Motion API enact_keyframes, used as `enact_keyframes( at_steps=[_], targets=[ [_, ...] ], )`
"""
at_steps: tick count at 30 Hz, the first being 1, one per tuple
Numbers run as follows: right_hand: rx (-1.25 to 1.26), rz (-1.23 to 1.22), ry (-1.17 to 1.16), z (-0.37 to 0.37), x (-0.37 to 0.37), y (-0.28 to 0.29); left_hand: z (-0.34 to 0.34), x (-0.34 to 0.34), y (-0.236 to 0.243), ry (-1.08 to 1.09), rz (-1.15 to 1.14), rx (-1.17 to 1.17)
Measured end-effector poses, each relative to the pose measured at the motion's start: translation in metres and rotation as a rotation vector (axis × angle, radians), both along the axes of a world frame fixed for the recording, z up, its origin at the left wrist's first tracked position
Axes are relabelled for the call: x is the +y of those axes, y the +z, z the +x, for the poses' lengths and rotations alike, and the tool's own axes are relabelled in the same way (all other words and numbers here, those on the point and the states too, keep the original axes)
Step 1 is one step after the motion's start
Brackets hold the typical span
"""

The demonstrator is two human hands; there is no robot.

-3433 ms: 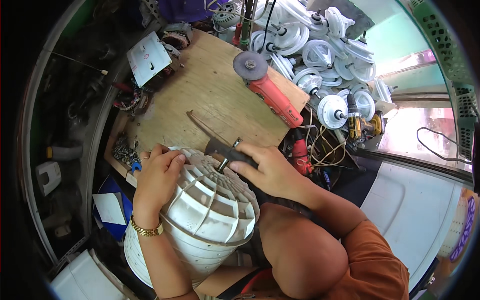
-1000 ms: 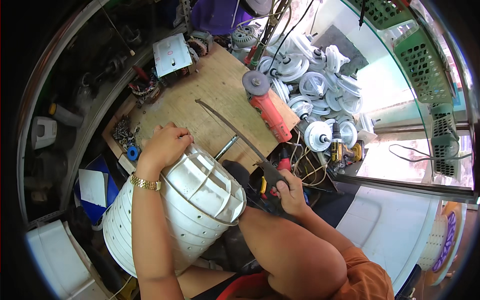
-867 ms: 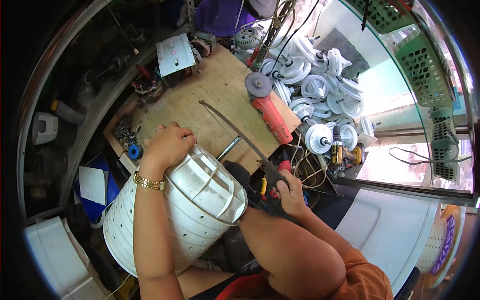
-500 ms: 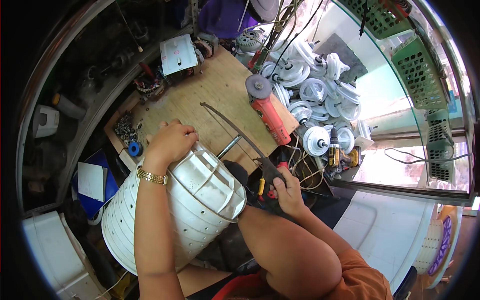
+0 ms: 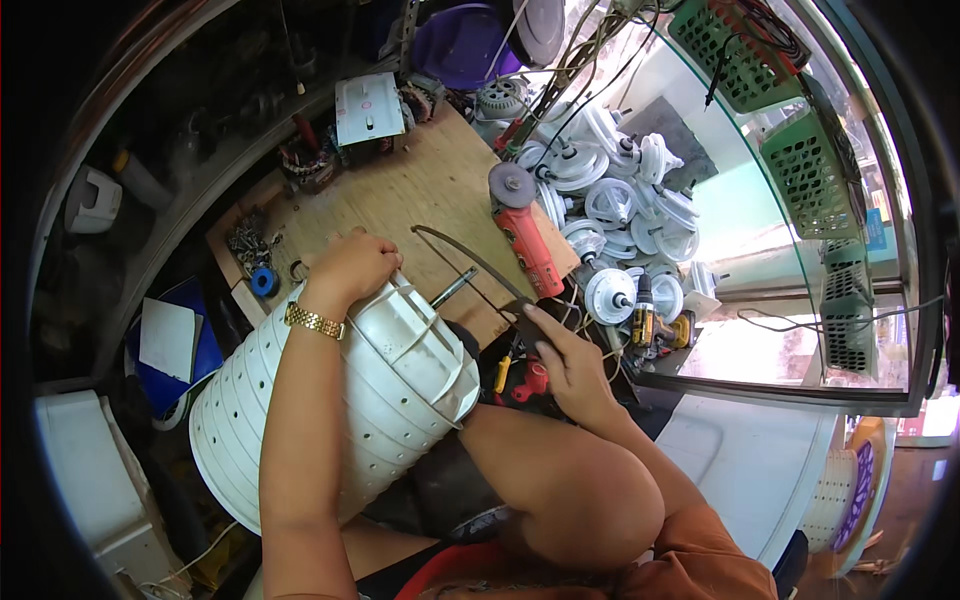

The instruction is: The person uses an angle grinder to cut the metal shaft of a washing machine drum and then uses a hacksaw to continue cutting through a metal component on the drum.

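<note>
A white perforated washing-machine drum (image 5: 305,410) lies tilted across my lap, its ribbed end facing the workbench. My left hand (image 5: 355,268) is bent over the top of that ribbed end, gripping it; a gold watch is on the wrist. From the drum's end a metal shaft (image 5: 455,287) sticks out toward the bench. My right hand (image 5: 578,372) is closed around the dark handle end of a hacksaw (image 5: 470,258). The saw's curved frame reaches over the bench, and its thin blade crosses at the shaft. Whether the blade touches the shaft is hard to tell.
On the wooden bench (image 5: 390,180) lies a red angle grinder (image 5: 525,240). Several white gearbox parts (image 5: 610,205) are heaped beyond it, beside a yellow drill (image 5: 655,325). A blue tape roll (image 5: 264,281) and loose screws sit at the left. Red and yellow-handled tools (image 5: 530,380) lie below my right hand.
The hacksaw has shifted back toward me relative to the shaft. My right hand's fingers now reach further along the saw. My left hand stays on the drum; the whole view has shifted slightly.
</note>
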State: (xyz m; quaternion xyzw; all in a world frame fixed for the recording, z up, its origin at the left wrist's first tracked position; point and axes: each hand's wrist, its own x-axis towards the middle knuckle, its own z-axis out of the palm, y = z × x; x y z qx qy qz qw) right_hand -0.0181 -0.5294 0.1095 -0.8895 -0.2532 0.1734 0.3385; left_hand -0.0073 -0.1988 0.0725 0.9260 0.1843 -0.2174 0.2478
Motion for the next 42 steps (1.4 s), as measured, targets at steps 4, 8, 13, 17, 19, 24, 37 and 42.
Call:
enact_keyframes(
  at_steps=[4, 8, 13, 17, 19, 24, 37, 42],
  targets=[
    [-0.010, 0.027, -0.004, -0.021, -0.036, 0.047, -0.004, 0.007, 0.003, -0.087, -0.041, 0.004],
    [-0.116, 0.066, 0.079, 0.003, 0.002, 0.029, -0.005, 0.000, 0.003, -0.023, 0.042, 0.004],
    [-0.178, 0.179, 0.095, 0.047, 0.041, -0.041, 0.010, -0.010, -0.008, -0.036, -0.003, -0.076],
    [0.003, 0.040, 0.025, -0.006, -0.010, 0.051, -0.011, 0.001, -0.010, -0.019, -0.040, -0.036],
    [-0.046, 0.033, 0.042, -0.003, -0.009, 0.052, -0.010, 0.004, 0.006, -0.019, -0.007, -0.013],
    [-0.309, 0.231, -0.001, 0.056, 0.046, -0.064, 0.018, -0.034, 0.014, -0.051, 0.078, -0.077],
    [-0.274, 0.221, -0.042, 0.054, 0.042, -0.066, 0.012, -0.032, 0.006, -0.053, 0.005, -0.156],
    [-0.063, 0.133, 0.065, 0.011, 0.032, 0.005, -0.013, 0.035, -0.022, -0.121, -0.125, -0.017]
  ],
)
